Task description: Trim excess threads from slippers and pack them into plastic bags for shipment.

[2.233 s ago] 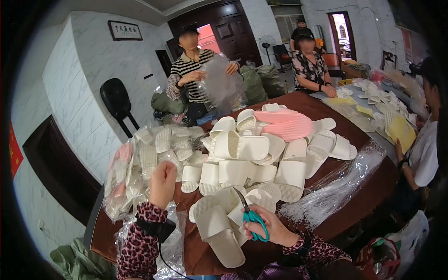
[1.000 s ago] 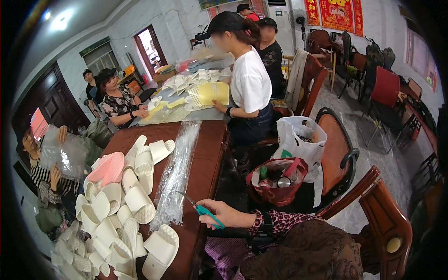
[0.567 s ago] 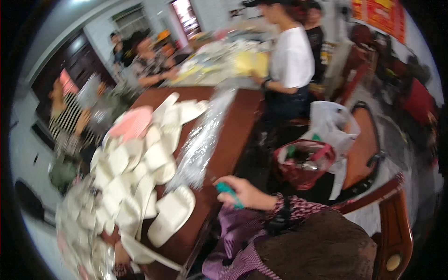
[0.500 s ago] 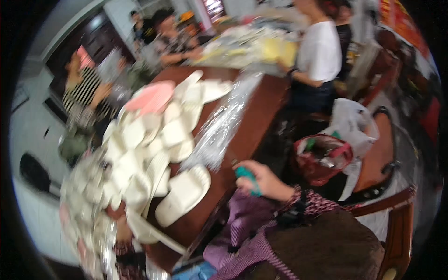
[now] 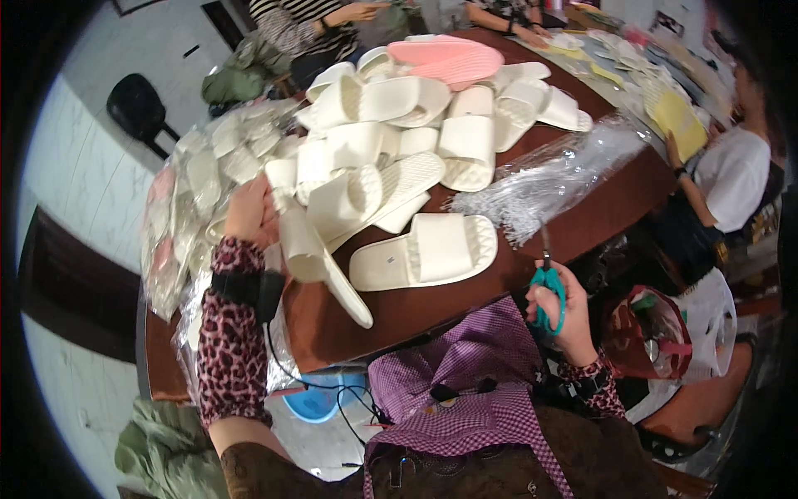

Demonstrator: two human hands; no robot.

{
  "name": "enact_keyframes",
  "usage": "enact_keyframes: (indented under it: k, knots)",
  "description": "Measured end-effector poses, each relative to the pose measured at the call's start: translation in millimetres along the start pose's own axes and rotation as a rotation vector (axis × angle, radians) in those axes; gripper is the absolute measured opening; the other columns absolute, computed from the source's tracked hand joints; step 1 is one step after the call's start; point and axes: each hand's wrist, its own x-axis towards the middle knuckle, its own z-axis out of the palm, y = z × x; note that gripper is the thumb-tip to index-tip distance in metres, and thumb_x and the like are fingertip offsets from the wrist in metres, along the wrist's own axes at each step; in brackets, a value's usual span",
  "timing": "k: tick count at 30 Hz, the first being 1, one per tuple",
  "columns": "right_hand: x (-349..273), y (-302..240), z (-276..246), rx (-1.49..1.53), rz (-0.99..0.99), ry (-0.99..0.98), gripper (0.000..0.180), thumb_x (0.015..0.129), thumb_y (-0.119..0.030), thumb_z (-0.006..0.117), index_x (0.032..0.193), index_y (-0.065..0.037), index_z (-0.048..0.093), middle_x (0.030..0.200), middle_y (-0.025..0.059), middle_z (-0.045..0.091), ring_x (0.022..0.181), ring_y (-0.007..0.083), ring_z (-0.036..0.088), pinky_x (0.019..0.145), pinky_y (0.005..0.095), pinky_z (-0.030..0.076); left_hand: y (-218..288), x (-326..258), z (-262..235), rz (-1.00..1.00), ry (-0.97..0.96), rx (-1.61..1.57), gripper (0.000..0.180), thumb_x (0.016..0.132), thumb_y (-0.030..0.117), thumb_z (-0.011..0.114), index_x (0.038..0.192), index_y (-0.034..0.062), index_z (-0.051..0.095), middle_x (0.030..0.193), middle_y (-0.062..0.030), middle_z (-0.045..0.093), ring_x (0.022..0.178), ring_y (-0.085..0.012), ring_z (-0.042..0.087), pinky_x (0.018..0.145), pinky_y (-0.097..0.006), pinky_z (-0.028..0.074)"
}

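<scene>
My left hand (image 5: 252, 212) is closed at the far end of a white slipper (image 5: 301, 245), which stands tilted on its side at the pile's near edge; its fingertips are partly hidden. In my right hand (image 5: 572, 312) are small scissors with teal handles (image 5: 549, 309), their blades pointing away from me past the table edge. A single white slipper (image 5: 445, 258) lies flat between my hands. Beyond it rises a heap of white slippers (image 5: 353, 145), topped by a pink slipper (image 5: 449, 60).
Clear plastic bags (image 5: 557, 179) lie right of the heap on the brown table (image 5: 598, 212). Bagged slippers (image 5: 199, 183) crowd its left side. A red bag (image 5: 644, 333) is at the right, and a blue basin (image 5: 324, 399) below. Co-workers stand at the far and right sides.
My view has swung left and down, so the table sits further right and both forearms show. The scissors stay in my right hand; my left hand remains at the tilted slipper.
</scene>
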Motion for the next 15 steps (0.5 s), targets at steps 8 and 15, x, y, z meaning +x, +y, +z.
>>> enact_keyframes:
  k: [8,15]
  knots:
    - [0.8,-3.1,-3.2,-0.002,0.057,0.031,0.039,0.084,-0.011,0.056,0.12,0.0,0.046,0.079,0.0066,0.055,0.062,0.0115,0.055,0.053,0.0249,0.048,4.1,-10.7,19.0,0.017,-0.121,0.084,0.02,0.092,0.024,0.051,0.082,0.0059,0.05,0.054,0.0058,0.034,0.04,-0.004,0.027,0.036,-0.021,0.021]
    - [11.1,-18.8,18.2,0.094,0.011,-0.104,0.044,0.085,-0.005,0.059,0.125,0.002,0.041,0.084,0.0075,0.055,0.069,0.0128,0.057,0.06,0.0267,0.048,-16.4,-22.4,26.1,0.061,-0.034,-0.164,0.003,0.087,0.007,0.052,0.089,0.0062,0.051,0.06,0.0067,0.036,0.044,-0.0032,0.029,0.039,-0.02,0.024]
